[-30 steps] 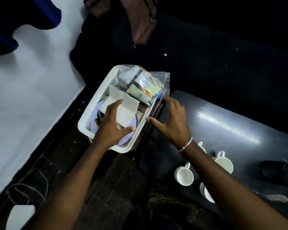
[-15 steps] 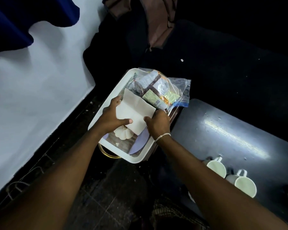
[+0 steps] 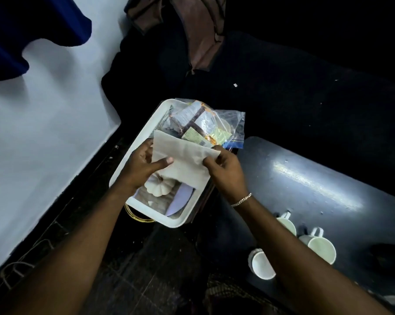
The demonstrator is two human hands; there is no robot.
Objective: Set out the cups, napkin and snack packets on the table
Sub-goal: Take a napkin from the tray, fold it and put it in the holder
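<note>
Fingers (image 3: 163, 161) of the left hand (image 3: 144, 167) and those of the right hand (image 3: 223, 171) pinch opposite edges of the white napkin (image 3: 182, 160), held above the white tray (image 3: 135, 151) (snack packets (image 3: 198, 128) bagged inside). Three cups (image 3: 321, 248) sit on the dark bench (image 3: 305, 178), right.

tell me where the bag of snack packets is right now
In the head view, the clear bag of snack packets lies at the far end of the white tray, just beyond the napkin held by both hands, left of the dark table.
</note>
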